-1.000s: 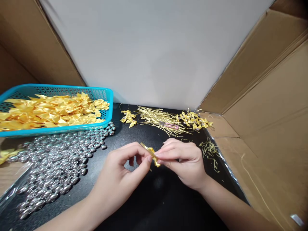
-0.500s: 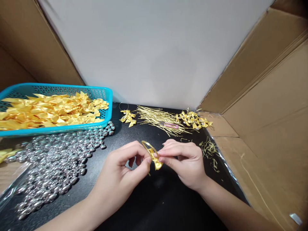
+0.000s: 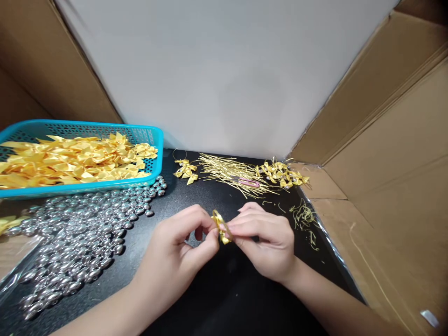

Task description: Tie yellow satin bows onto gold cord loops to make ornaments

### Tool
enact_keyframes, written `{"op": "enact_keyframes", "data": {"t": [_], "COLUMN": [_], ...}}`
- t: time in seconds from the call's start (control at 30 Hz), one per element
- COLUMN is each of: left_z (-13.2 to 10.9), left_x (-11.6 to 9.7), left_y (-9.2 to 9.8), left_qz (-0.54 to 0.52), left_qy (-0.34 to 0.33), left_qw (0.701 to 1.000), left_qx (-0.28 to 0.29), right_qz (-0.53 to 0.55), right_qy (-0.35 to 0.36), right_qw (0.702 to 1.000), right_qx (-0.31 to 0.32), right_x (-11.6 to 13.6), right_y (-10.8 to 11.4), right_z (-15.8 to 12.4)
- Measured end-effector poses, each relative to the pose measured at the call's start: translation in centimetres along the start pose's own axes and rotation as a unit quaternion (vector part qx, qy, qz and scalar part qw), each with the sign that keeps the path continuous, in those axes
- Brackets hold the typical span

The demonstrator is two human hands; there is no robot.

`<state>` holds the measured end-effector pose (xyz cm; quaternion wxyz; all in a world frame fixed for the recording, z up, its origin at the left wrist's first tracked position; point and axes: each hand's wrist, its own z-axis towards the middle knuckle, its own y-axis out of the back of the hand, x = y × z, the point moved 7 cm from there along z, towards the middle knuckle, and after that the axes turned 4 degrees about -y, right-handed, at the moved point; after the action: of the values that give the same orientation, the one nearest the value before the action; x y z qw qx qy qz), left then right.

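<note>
Over the black table, both hands meet at a small yellow ribbon bow point(image 3: 224, 240) with a gold wire-like loop point(image 3: 216, 214) standing up from it. My right hand point(image 3: 268, 238) is closed, thumb and fingers pinching the loop and bow from the right. On the other side, my left hand point(image 3: 187, 245) pinches with thumb and forefinger at the bow's left edge; its other fingers curl behind. Fingertips hide part of the bow. Whether a bead sits on it I cannot tell.
A blue basket point(image 3: 159, 154) of yellow bows stands left, behind many silver beads point(image 3: 80, 242). Gold strips point(image 3: 224, 170) lie at the back under pink-handled snips point(image 3: 249, 182). Bows with beads point(image 3: 283, 175) and gold scraps point(image 3: 304, 215) lie right. Cardboard walls point(image 3: 395, 121) flank the table.
The gold loop has turned to a narrower, lower view and shifted slightly right. The bow has moved a little left and up between my fingers. Both hands keep their pinch.
</note>
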<state>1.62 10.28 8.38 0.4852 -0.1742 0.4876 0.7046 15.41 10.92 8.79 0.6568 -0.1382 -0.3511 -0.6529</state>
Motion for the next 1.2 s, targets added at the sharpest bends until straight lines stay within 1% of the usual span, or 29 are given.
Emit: {"op": "enact_keyframes", "data": {"t": [0.07, 0.13, 0.2, 0.27, 0.33, 0.43, 0.53, 0.63, 0.83, 1.03, 1.2], "left_z": [0.1, 0.1, 0.1, 0.0, 0.0, 0.0, 0.1, 0.3, 0.3, -0.2, 0.1], "left_x": [-0.4, -0.4, -0.2, 0.2, 0.3, -0.1, -0.6, -0.4, 0.5, 1.0, 1.0], "left_y": [0.2, 0.5, 0.9, 1.2, 1.6, 1.8, 1.6, 1.3, 0.9, 0.8, 0.7], "left_qz": [0.017, 0.03, 0.04, 0.051, 0.057, 0.054, 0.058, 0.065, 0.041, 0.008, 0.001], "left_qy": [-0.022, -0.036, -0.04, -0.038, -0.04, -0.052, -0.061, -0.046, 0.004, 0.035, 0.048], "left_qw": [1.0, 0.999, 0.998, 0.997, 0.997, 0.995, 0.995, 0.996, 0.999, 0.999, 0.999], "left_qx": [-0.009, -0.019, -0.023, -0.03, -0.045, -0.064, -0.059, -0.038, -0.02, -0.039, -0.025], "right_qz": [-0.022, -0.034, -0.034, -0.017, 0.009, 0.025, 0.024, 0.025, 0.021, 0.002, -0.029], "right_qy": [0.02, 0.035, 0.028, 0.004, -0.018, -0.026, -0.026, -0.024, -0.032, -0.011, 0.009], "right_qw": [1.0, 0.999, 0.998, 0.997, 0.997, 0.997, 0.998, 0.998, 0.998, 0.999, 0.999], "right_qx": [0.005, -0.012, -0.046, -0.068, -0.068, -0.061, -0.058, -0.053, -0.041, -0.036, -0.036], "right_x": [0.3, 0.7, 0.7, 0.3, -0.2, -0.4, -0.4, -0.4, -0.6, -0.3, 0.3], "right_y": [-0.1, 0.3, 1.2, 1.8, 1.8, 1.4, 1.0, 0.8, 0.5, 0.4, 0.3], "right_z": [-0.1, -0.1, 0.0, 0.2, 0.3, 0.3, 0.2, 0.1, -0.2, -0.4, -0.4]}}
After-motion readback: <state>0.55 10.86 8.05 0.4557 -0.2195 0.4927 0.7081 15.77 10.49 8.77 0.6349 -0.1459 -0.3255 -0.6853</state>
